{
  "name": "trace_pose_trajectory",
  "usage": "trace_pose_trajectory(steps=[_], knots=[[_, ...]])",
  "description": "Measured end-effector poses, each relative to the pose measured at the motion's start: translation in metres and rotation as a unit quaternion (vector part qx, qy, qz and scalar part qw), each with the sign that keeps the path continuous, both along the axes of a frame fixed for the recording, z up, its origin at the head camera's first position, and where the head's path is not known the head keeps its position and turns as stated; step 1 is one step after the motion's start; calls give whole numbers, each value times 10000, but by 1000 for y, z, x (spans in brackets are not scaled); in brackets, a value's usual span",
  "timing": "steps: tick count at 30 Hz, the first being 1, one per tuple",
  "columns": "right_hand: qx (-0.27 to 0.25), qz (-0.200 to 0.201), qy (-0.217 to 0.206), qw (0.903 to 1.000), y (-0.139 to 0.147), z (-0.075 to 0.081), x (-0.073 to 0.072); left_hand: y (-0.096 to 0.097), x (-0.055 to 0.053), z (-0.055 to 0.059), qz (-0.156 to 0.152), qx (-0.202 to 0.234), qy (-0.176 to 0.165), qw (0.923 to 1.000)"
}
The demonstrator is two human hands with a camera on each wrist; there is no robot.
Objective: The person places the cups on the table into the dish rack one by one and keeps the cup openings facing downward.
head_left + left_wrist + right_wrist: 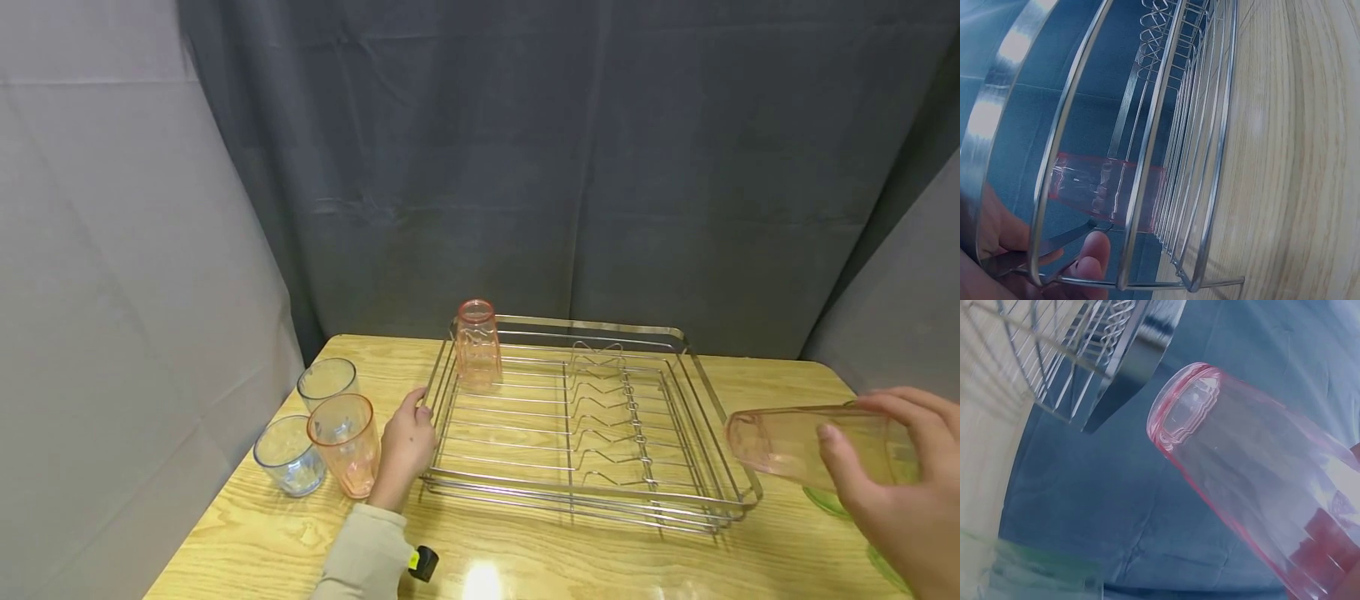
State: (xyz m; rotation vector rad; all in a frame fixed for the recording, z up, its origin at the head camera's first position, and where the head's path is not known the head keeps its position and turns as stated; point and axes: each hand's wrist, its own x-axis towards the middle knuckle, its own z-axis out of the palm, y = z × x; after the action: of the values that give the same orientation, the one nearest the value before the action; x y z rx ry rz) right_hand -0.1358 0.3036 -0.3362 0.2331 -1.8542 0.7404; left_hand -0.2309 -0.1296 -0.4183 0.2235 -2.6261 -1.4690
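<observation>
- While both hands are engaged, take the wire rack (585, 325) as the reference for every position below.
- Held item: pink tumbler (787, 442), raised at the rack's right side. From where I stand it overlaps the right rim; the right wrist view shows it apart from the frame.
- Axis: near horizontal. What appears to be the narrower base points toward the rack; the wider end lies back at the palm.
- Right hand (918, 517): grasping the tumbler between thumb and fingers, outside the rack's right edge. This is the nearer hand.
- Left hand (407, 446): gripping the rack's left rim, fingers curled about the frame, well apart from the tumbler.
- Comparison piece: a second tumbler (478, 354) stands vertical inside the rack's far left corner, apparently mouth down.
- Critical relation, by my judgement: the angle between these two tumblers' axes, the held one lying roughly crosswise to the standing one.
</observation>
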Motion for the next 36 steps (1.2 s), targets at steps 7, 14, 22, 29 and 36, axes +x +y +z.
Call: trace_pose_trajectory(steps=[7, 14, 22, 29, 36], knots=[[114, -99, -345, 9993, -14, 1, 6, 0, 1, 0, 110, 20, -67, 9999], [120, 396, -124, 9991, -31, -5, -4, 1, 2, -3, 163, 87, -25, 9998], [-43, 991, -75, 9950, -53, -4, -7, 2, 0, -2, 174, -11, 126, 9998], [-98, 1308, 51, 9914, -70, -7, -11, 2, 0, -2, 149, -161, 134, 9997], [-168, 1480, 224, 9886, -89, 2, -10, 2, 0, 1, 50, -668, 228, 9975]])
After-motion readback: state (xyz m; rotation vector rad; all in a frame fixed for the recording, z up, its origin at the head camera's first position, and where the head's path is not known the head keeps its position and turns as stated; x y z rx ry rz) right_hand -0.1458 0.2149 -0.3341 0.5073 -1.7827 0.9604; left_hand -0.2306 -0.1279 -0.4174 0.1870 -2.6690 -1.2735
